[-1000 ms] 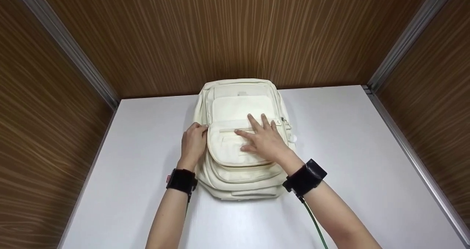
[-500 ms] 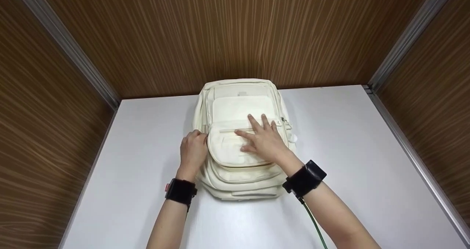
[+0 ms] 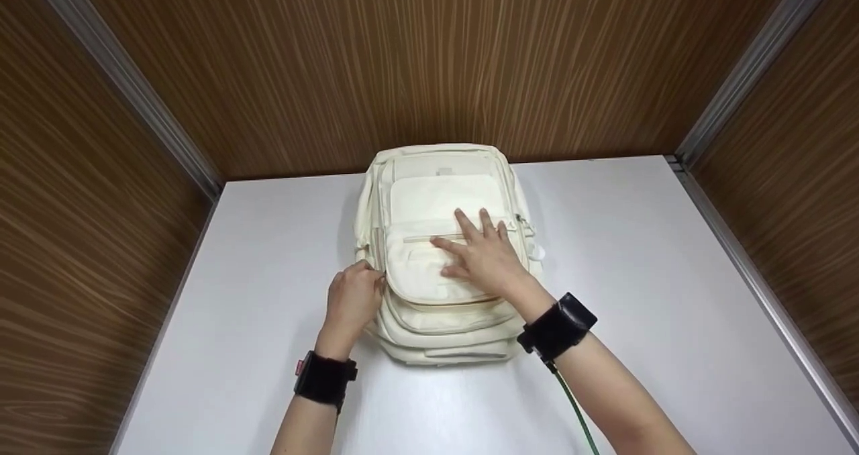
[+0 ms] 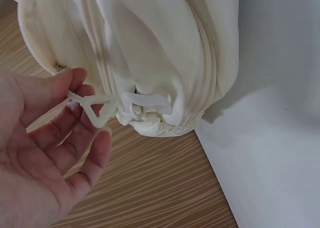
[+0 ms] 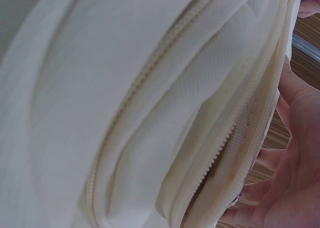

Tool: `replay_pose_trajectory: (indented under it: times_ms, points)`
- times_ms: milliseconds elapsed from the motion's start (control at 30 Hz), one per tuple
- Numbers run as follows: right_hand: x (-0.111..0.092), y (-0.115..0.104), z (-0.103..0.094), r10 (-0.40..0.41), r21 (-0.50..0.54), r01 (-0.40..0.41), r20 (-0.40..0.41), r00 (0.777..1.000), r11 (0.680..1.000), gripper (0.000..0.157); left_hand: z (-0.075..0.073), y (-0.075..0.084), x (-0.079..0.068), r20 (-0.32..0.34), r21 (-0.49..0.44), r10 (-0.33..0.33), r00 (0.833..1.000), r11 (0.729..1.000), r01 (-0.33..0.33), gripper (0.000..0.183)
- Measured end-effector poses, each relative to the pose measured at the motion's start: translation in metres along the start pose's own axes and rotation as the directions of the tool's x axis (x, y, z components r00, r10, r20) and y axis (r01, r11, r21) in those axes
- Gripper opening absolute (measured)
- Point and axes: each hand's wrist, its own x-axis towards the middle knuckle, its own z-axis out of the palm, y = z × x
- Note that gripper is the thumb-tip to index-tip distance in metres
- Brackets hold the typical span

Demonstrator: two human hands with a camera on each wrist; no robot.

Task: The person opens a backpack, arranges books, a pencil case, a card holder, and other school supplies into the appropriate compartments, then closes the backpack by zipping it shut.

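A cream backpack (image 3: 443, 196) lies on the white table, front up. My left hand (image 3: 352, 300) is at the left edge of its front pocket (image 3: 419, 274). In the left wrist view, that hand's thumb and index finger pinch a zipper pull at the slider, and the pull's triangular end (image 4: 97, 122) hangs over the other fingers. My right hand (image 3: 486, 257) rests on the front pocket with fingers spread. From the right wrist view, the pocket's zipper teeth (image 5: 217, 153) stand parted, with a gap between the fabric edges.
Wood-grain panels (image 3: 429, 66) with grey metal corner strips enclose the table (image 3: 268, 254) at the back and sides. A small white round tag (image 3: 537, 252) hangs at the bag's right side. A green cable (image 3: 574, 401) runs from the right wristband (image 3: 558, 324).
My left hand has slid down the left edge of the front pocket, toward me, with the zipper pull. My right hand has stayed in place on the pocket.
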Motion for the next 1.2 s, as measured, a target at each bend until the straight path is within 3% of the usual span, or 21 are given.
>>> replay_pose_trajectory:
  times_ms: [167,367,667,800,933,1033,1200]
  points:
    - [0.000,0.000,0.000,-0.008,-0.007,0.008,-0.018,1.000,1.000,0.061,-0.006,0.005,-0.008,0.088,-0.032,0.031,0.996,0.999,-0.028,0.008]
    - [0.000,0.003,0.001,0.000,-0.018,-0.001,-0.031,1.000,1.000,0.062,-0.010,0.012,-0.009,0.215,-0.091,0.101,0.971,0.992,-0.083,0.025]
    - [-0.003,0.003,0.002,-0.002,-0.005,0.002,-0.036,0.999,1.000,0.061,-0.004,0.030,-0.015,0.288,-0.165,0.217,0.933,0.971,-0.175,0.036]
    - [-0.006,0.002,0.002,-0.004,0.014,0.004,-0.019,1.000,1.000,0.060,0.003,0.037,-0.021,0.282,-0.167,0.226,0.933,0.969,-0.184,0.038]
    - [-0.012,-0.004,-0.001,-0.045,0.045,0.047,-0.050,0.998,0.998,0.059,0.005,0.039,-0.023,0.246,-0.168,0.193,0.950,0.974,-0.154,0.034]
    - [-0.019,-0.015,-0.004,-0.149,0.083,0.158,-0.109,0.983,0.984,0.060,0.002,0.039,-0.023,0.196,-0.168,0.168,0.966,0.977,-0.135,0.024]
    - [-0.032,-0.036,-0.003,-0.308,0.174,0.339,-0.180,0.934,0.925,0.052,0.000,0.040,-0.020,0.082,-0.219,0.152,0.985,0.967,-0.131,0.005]
